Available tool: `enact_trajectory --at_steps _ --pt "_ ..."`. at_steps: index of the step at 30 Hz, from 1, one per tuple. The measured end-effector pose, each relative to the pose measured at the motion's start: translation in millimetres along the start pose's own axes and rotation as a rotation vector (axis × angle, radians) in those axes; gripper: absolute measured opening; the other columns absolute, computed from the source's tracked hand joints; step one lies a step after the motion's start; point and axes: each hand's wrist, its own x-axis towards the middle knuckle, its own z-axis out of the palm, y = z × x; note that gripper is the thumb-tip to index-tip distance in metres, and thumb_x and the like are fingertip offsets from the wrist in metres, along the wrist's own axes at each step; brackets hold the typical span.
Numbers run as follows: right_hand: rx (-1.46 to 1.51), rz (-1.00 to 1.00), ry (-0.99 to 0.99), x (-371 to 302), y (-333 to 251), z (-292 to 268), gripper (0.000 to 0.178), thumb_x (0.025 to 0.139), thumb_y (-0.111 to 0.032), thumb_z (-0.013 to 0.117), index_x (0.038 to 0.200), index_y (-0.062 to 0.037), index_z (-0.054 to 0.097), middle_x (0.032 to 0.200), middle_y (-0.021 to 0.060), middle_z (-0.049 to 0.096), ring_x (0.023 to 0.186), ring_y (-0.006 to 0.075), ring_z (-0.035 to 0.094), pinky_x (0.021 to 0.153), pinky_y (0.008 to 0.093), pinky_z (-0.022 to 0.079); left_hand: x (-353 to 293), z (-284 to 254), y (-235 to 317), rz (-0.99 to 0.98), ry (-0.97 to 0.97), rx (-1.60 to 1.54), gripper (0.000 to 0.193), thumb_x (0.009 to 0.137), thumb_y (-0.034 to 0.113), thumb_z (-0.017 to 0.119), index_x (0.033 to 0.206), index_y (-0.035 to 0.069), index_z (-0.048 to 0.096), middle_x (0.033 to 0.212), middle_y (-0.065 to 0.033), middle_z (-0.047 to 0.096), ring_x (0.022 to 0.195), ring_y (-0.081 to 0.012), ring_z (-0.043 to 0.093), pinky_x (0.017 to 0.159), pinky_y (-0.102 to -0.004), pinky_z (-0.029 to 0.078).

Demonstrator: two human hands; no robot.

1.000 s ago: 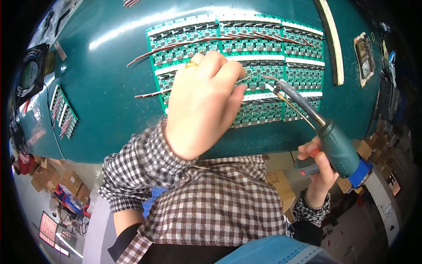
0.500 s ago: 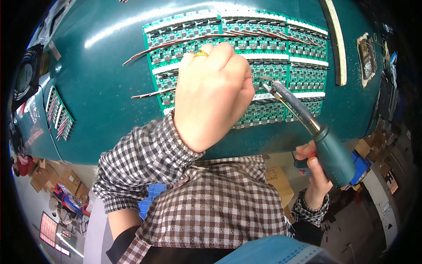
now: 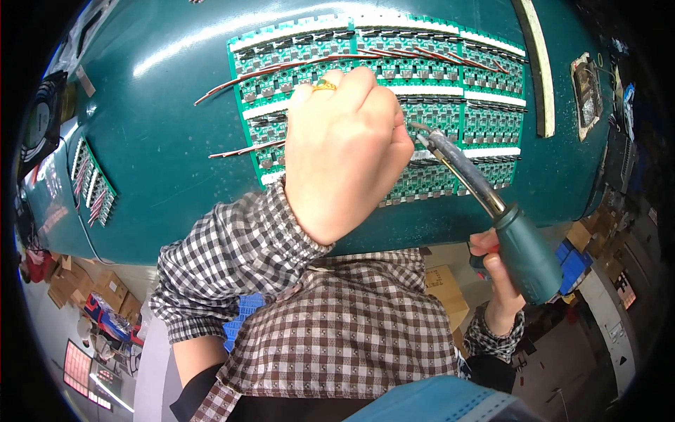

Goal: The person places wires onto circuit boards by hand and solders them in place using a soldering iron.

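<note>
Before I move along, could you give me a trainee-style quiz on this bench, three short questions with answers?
1. Which hand holds the green-bodied soldering iron?
2. True or false: the left hand wears a gold-coloured ring.
3. Relative to the large circuit-board array, the small circuit board lies: A) to its left; B) to its right; C) on top of it.

Key: 1. The right hand. 2. True. 3. A.

And there's your green tabletop [image 3: 169, 141]: you've a black fan [image 3: 46, 128] at its left edge, a long pale bar [image 3: 541, 74] lying toward its right, cardboard boxes [image 3: 110, 287] past its near left corner, a carton [image 3: 444, 292] and blue perforated plastic [image 3: 242, 318] below its near edge!
</note>
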Motion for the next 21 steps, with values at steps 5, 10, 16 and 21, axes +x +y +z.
enact_trajectory --at_steps 5,10,16,21 --pt "0.026 -0.004 0.028 -0.3 -1.9 3.7 0.053 0.071 -0.007 0.080 0.115 0.0060 0.054 0.088 0.0143 0.067 0.084 0.0223 0.068 0.076 0.0345 0.056 0.2 1.7 0.7 -0.003 0.019 0.011 0.015 0.062 0.006 0.070 0.069 0.010 0.056 0.073 -0.0042 0.052 0.070 -0.0239 0.052 0.061 -0.0354 0.035" --pt "0.014 -0.013 0.019 1.3 -4.8 3.5 0.051 0.071 -0.007 0.080 0.113 0.0058 0.055 0.087 0.0138 0.067 0.083 0.0221 0.067 0.076 0.0344 0.056 0.1 2.1 0.6 -0.006 0.016 0.016 0.015 0.062 0.006 0.069 0.069 0.010 0.056 0.073 -0.0040 0.051 0.070 -0.0237 0.051 0.061 -0.0354 0.035" --pt "-0.006 -0.026 0.012 2.2 -5.8 4.2 0.047 0.071 -0.008 0.081 0.110 0.0055 0.057 0.086 0.0133 0.067 0.082 0.0216 0.067 0.075 0.0337 0.056 -0.5 1.9 1.0 -0.010 0.012 0.014 0.015 0.062 0.007 0.070 0.069 0.010 0.056 0.073 -0.0036 0.052 0.071 -0.0237 0.051 0.061 -0.0355 0.034" --pt "0.011 -0.011 0.027 1.3 -5.1 4.6 0.048 0.071 -0.008 0.081 0.111 0.0055 0.057 0.086 0.0133 0.067 0.083 0.0214 0.067 0.075 0.0332 0.056 -0.4 1.4 1.1 -0.008 0.004 0.014 0.015 0.062 0.007 0.070 0.069 0.010 0.056 0.073 -0.0034 0.052 0.071 -0.0236 0.051 0.061 -0.0356 0.034"
